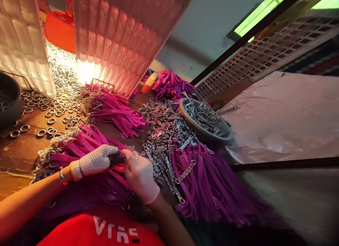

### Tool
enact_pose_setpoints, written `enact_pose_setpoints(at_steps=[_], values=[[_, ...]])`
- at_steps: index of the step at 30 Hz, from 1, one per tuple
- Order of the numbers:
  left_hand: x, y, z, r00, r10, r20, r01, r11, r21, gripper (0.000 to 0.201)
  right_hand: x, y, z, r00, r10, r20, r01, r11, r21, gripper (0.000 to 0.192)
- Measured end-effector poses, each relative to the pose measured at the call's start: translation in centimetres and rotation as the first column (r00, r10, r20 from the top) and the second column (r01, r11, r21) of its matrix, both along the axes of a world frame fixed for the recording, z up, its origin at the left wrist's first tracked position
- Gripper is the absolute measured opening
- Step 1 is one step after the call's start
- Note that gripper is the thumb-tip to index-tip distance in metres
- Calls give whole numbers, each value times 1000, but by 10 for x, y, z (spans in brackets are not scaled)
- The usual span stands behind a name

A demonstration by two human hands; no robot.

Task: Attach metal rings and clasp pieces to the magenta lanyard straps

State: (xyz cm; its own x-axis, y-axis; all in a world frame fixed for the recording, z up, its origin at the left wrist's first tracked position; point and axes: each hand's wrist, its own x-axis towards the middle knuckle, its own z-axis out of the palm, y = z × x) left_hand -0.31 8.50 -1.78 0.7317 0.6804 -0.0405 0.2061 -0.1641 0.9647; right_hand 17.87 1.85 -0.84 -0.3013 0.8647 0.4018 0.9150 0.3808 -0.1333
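Warm lamp light falls across a brown worktop [23, 147] crowded with small parts, seen from above and tilted. Behind it stand two pale ribbed panels [119, 37], glowing orange near their base, with an orange plastic lid [59, 30] between them. A grey wall rises beyond, and a slatted grille [265, 52] under a green-lit window fills the far right corner. A sheet of pale plastic [286, 115] covers the right side of the worktop.

Loose metal rings [58, 97] spread over the far left part. A heap of short metal chains [164, 129] lies at the middle, just beside a grey bowl [209, 136] filled with more chains. Bundles of magenta straps [116, 112] lie at the middle, at the far edge and at the near edge.

Near the front edge, the left hand [96, 161], in a white knit glove, is closed around something dark, too small to make out. The right hand [140, 177], in a thin pale glove, touches it fingertip to fingertip, pinching a strap [116, 168] from the near pile. A red shirt shows at the bottom.
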Motion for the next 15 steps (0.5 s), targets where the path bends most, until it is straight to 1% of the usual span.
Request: enact_pose_setpoints(at_steps=[1,2,3,4,5,6,7,8,9,11,12,13,14,15], values=[[0,-1,1,1000,-10,-23,11,1000,20,24,0,0,-2,999,-9,53,7,1000,23,30],[1,-2,1,997,-6,-74,11,998,69,26,-1,1,-4,996,-16,83,13,999,36,30],[2,-5,1,987,17,-157,6,990,140,27,-2,2,-6,995,-25,92,22,999,40,30],[3,-8,1,964,57,-261,1,977,215,26,-2,3,-9,996,-37,87,33,999,37,30],[4,-11,-1,925,104,-366,3,959,282,25,-3,4,-12,996,-48,73,47,999,28,29],[5,-14,-3,883,150,-446,6,944,330,24,-5,4,-15,997,-61,54,60,998,12,29],[6,-17,-6,857,178,-484,2,937,349,23,-6,4,-17,997,-73,30,74,997,-3,28],[6,-19,-10,861,186,-472,-18,941,338,21,-7,4,-19,996,-87,-1,87,996,-15,28],[6,-20,-14,894,185,-407,-60,952,301,19,-8,4,-19,994,-100,-40,99,995,-24,28],[6,-18,-21,965,189,-180,-162,974,156,18,-8,2,-15,985,-109,-131,104,993,-49,28],[5,-17,-24,977,200,-71,-195,978,71,20,-7,0,-11,980,-101,-169,89,993,-77,29],[5,-15,-26,977,215,7,-215,977,9,23,-7,-1,-5,977,-90,-195,68,990,-120,30],[4,-14,-28,972,229,46,-229,973,-18,26,-6,-2,1,976,-85,-200,47,981,-186,34],[4,-14,-30,970,238,49,-238,971,-11,28,-5,-2,7,978,-91,-185,39,963,-266,40]])
